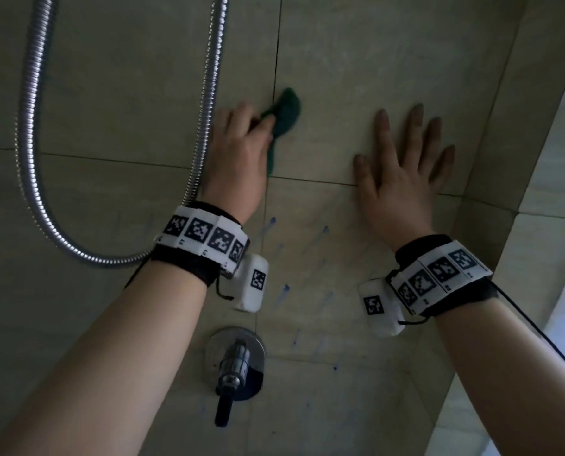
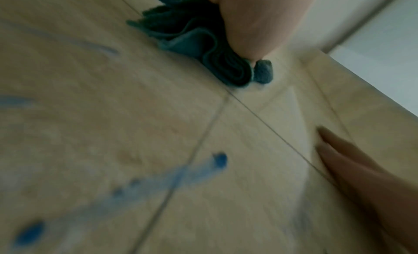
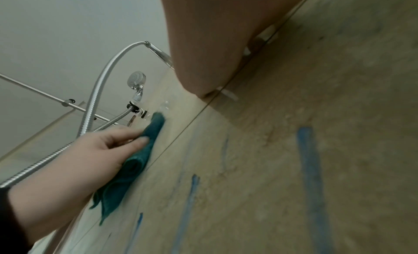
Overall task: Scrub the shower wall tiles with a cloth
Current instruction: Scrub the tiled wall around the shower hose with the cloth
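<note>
My left hand [image 1: 241, 136] grips a bunched dark green cloth [image 1: 284, 116] and holds it against the beige wall tiles [image 1: 340, 60], right by a vertical grout line. From the right wrist view the cloth [image 3: 135, 161] lies flat on the wall under the left hand [image 3: 101, 150]. In the left wrist view its folds [image 2: 192, 43] hang below the palm. My right hand [image 1: 406, 159] lies flat on the tile to the right, fingers spread and straight. Blue streaks [image 1: 271, 225] run down the lower tiles [image 3: 307, 168].
A metal shower hose [image 1: 31, 126] loops down the wall left of my left hand. The chrome tap with a dark lever [image 1: 233, 366] sticks out below my wrists. A shower head [image 3: 135, 79] sits on its bracket higher up. A side wall [image 1: 537, 126] meets the tiles on the right.
</note>
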